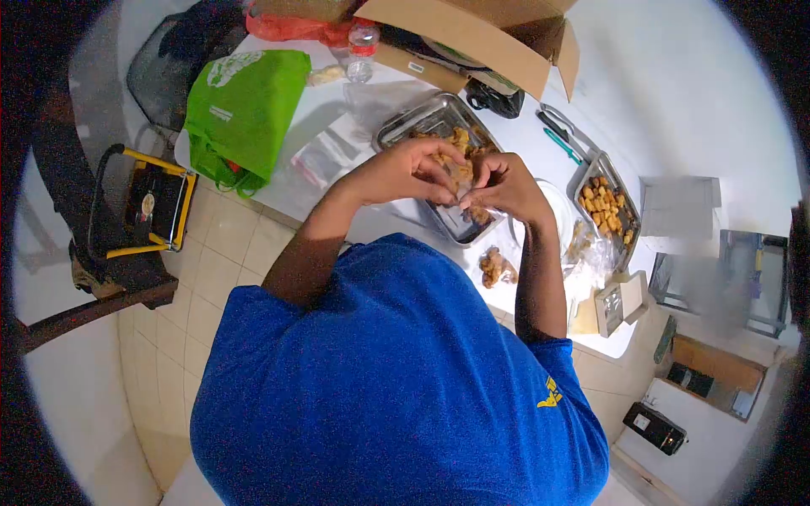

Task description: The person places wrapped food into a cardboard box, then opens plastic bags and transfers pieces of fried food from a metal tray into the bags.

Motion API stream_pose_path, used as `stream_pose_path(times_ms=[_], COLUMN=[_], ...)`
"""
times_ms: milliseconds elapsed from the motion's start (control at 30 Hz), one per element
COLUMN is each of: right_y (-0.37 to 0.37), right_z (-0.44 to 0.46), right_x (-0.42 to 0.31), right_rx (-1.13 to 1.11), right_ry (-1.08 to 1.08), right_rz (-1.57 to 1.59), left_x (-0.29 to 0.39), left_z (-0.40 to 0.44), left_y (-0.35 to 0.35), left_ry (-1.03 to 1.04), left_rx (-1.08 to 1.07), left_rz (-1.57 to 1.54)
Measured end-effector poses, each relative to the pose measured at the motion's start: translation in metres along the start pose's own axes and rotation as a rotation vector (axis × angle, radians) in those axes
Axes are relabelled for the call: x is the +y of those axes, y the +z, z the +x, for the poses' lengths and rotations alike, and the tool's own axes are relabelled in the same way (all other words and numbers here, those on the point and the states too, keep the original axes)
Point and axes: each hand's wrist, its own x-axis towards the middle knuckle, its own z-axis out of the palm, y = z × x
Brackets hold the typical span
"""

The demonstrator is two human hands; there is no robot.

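Note:
Above a metal tray of brown food pieces, both hands hold a small clear plastic bag with brown pieces inside. My left hand pinches the bag from the left, fingers curled. From the right, my right hand pinches its edge, fingertips near those of my left hand. A filled clear bag lies on the table below the tray. Flat clear bags lie left of the tray. Behind my right wrist is part of a white plate.
A second metal tray of golden pieces stands right, with teal-handled scissors above it. Around the white table are a green bag, a bottle, a cardboard box and a small open box.

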Motion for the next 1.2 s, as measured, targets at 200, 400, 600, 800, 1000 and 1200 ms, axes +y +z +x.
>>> stream_pose_path(times_ms=[200, 400, 600, 800, 1000, 1200], right_y=[0.003, -0.004, -0.002, 0.002, 0.001, -0.015], right_z=[-0.004, -0.005, -0.007, -0.003, 0.002, -0.021], right_x=[-0.02, -0.017, -0.021, -0.011, -0.001, -0.034], right_rx=[0.123, 0.21, 0.181, 0.055, 0.034, 0.043], right_ry=[-0.064, -0.179, -0.123, -0.115, -0.219, -0.364], right_rz=[0.105, -0.013, 0.022, 0.349, 0.485, -0.037], left_x=[-0.007, -0.011, -0.001, -0.012, 0.004, 0.054], left_z=[0.005, 0.004, -0.002, 0.002, 0.014, 0.032], left_y=[0.002, -0.002, -0.002, -0.01, -0.017, -0.001], left_ry=[0.051, 0.078, 0.057, 0.021, 0.041, 0.1], left_rx=[0.131, 0.166, -0.019, -0.388, -0.45, -0.531], left_rz=[0.116, 0.109, 0.064, -0.39, 0.01, 0.655])
